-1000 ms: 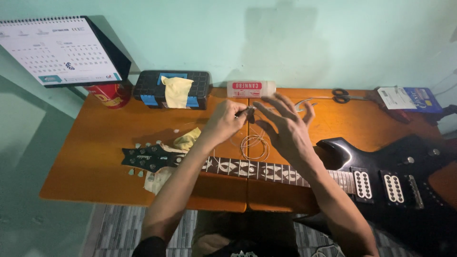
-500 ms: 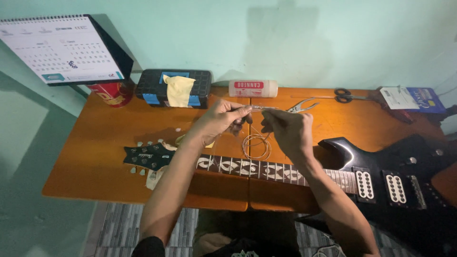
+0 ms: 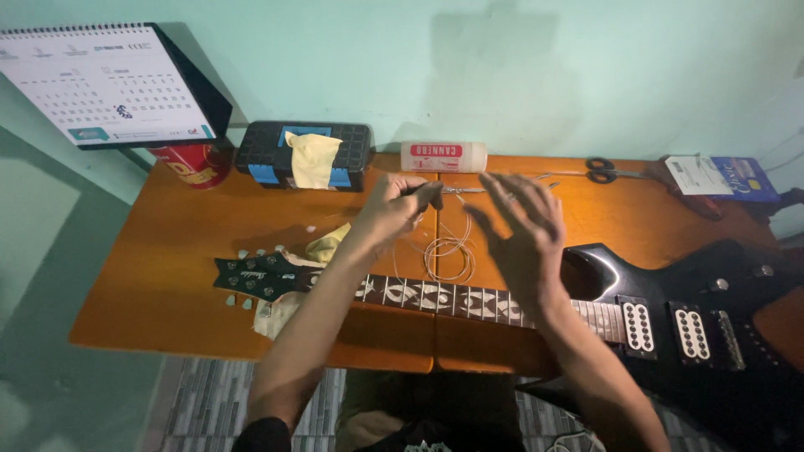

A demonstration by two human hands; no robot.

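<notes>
Guitar string point(image 3: 450, 249) is sitting in a loose coil on the orange surface point(image 3: 151, 285), just above the fretboard and between the two hands, with one end running up to the left hand. Going left to right: a desk calendar point(image 3: 109, 84) leans at the back left corner, a red can point(image 3: 194, 162) stands under it, then a black toolbox point(image 3: 303, 155) with blue latches and a yellow cloth point(image 3: 311, 159) draped over it. In front of that the black guitar point(image 3: 670, 326) lies flat across the surface, headstock to the left resting on a pale rag point(image 3: 276, 311), body hanging off the right side. Left hand point(image 3: 392, 207) is held above the surface with its fingers pinched shut on the end of the string, near a white tube point(image 3: 442, 156) lying by the wall. Right hand point(image 3: 523, 238) floats over the neck, fingers spread wide open, holding nothing. Further right there's a pair of scissors point(image 3: 600, 170) and a small blue and white packet point(image 3: 718, 178) near the edge.
</notes>
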